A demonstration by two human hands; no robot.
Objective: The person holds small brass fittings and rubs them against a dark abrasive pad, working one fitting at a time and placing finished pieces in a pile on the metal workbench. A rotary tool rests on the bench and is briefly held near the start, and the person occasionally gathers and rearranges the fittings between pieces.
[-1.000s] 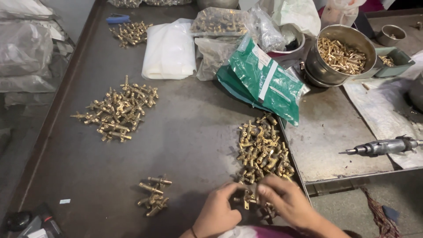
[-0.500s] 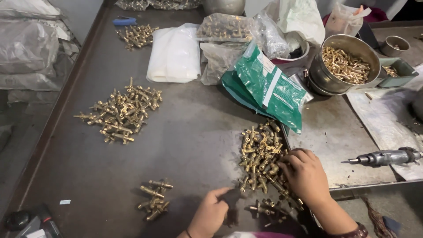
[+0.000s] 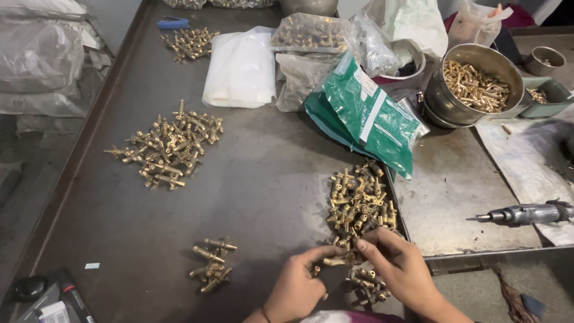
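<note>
At the near edge of the table, the left hand and right hand meet over 1 brass fitting. The left thumb and forefinger are pinched on one end of it, and the right fingers curl down onto the other end, so both hands are clamped on the same piece. It lies level between them, just off the table, at the near tip of the brass pile.

More loose fittings lie under the right palm. To the left, near the same edge, a small cluster sits apart, well clear of the hands.

The fitting looks solid and stiff, likely heavy for its bulk, with smooth metal that may slip and small stubs that can snag on neighbours. The plain barrel ends seem the safest places to grip, as both hands do.

Further in, toward the left edge, lies a bigger heap. Right of the pile a steel tray butts against the table, with a power driver on its right side. A green bag leans past the pile. Toward the far edge sit a white bag, clear bags of parts, another heap, and at the far right a metal bowl of brass pieces.
</note>
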